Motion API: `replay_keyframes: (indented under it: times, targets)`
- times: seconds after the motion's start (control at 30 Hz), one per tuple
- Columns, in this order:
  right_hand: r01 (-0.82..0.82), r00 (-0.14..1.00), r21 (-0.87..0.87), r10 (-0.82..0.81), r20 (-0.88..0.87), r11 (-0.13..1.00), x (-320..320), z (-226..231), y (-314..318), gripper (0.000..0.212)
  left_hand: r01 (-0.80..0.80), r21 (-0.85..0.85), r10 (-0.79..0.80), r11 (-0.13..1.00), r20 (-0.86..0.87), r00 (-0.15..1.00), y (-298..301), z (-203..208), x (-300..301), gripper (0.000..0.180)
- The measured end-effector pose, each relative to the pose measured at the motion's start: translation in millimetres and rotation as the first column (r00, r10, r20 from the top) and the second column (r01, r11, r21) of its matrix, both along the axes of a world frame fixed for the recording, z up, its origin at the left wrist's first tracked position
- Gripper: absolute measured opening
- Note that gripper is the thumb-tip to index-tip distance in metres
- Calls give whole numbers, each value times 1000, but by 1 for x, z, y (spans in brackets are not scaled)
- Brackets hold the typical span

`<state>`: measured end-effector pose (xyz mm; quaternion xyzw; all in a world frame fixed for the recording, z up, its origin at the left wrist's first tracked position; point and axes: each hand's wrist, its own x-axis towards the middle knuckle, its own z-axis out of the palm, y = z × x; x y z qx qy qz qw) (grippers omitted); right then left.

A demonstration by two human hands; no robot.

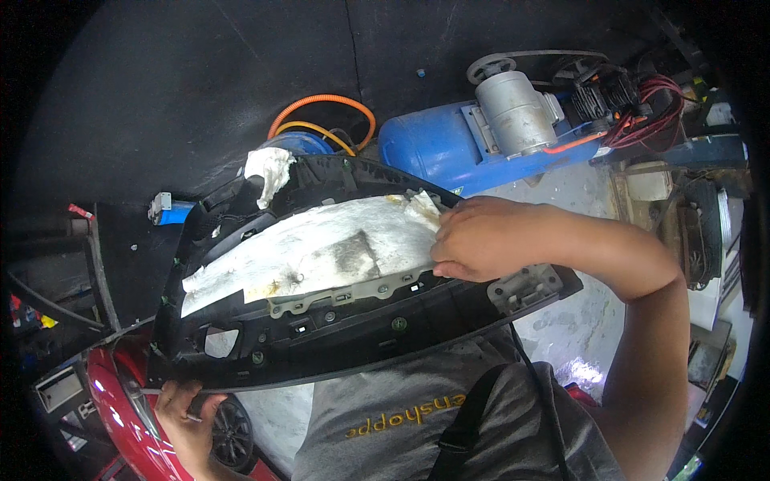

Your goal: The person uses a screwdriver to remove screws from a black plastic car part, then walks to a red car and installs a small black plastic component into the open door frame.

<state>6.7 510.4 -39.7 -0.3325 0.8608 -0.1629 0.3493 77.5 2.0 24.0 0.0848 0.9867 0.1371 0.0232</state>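
Observation:
A black car door trim panel lies across the middle of the head view, its ribbed inner side facing me. Along its centre stretches a white fibre pad with a dark grey patch and some yellowish stains. My right hand is closed over the pad's right end, where the material is bunched up; the fingertips are partly hidden. At the panel's lower left corner my left hand grips the edge. Something thin and pale shows by its fingers, too small to name. A torn white piece of padding hangs at the panel's far edge.
Beyond the panel stands a blue air compressor tank with a grey motor on top. An orange hose loops beside it. A red car is at the lower left, and a blue can lies left of the panel.

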Motion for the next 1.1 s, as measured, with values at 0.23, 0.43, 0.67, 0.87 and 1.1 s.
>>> replay_keyframes:
  times: [0.23,0.43,0.67,0.87,1.1]
  targets:
    - [169,984,-70,-164,65,983,-1,7,9,44,2,10,-2,1000,11,1000,-5,1,3,45]
    - [55,998,-129,-50,40,990,10,-2,14,34,48,9,-47,999,-22,999,-4,-2,-1,44]
    - [-25,990,94,12,139,995,2,-5,2,44,11,21,-11,1000,-7,1000,0,2,-2,43]
    - [203,972,-149,-180,150,968,7,-11,17,46,-11,-6,11,1000,57,998,4,9,-1,39]
    - [73,994,-149,-61,87,986,7,-15,13,44,-183,217,107,959,322,941,-26,31,-13,51]
